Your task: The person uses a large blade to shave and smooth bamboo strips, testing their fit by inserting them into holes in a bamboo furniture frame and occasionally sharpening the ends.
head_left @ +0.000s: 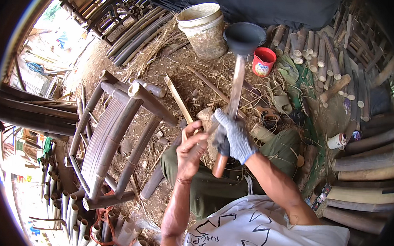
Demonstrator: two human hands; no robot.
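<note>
My left hand (191, 151), bare, is closed on a thin split bamboo strip (178, 97) that points up and away to the left. Beside it, my right hand (234, 137), in a grey and dark work glove, grips a large knife (237, 83). The knife's long blade stands up and away from me, and its brown wooden handle end shows below the glove. Part of the strip near my fingers is hard to make out. To the left stands a bamboo chair frame (105, 136) with a slatted panel, tilted on the ground.
Beyond the knife are a dirty white bucket (205, 35), a black basin (244, 38) and a red pail (264, 62). Cut bamboo pieces (308, 46) lie stacked at the far right, with thick poles (364, 174) on the right. Shavings litter the dirt floor. Upright bamboo tubes (73, 218) crowd the lower left.
</note>
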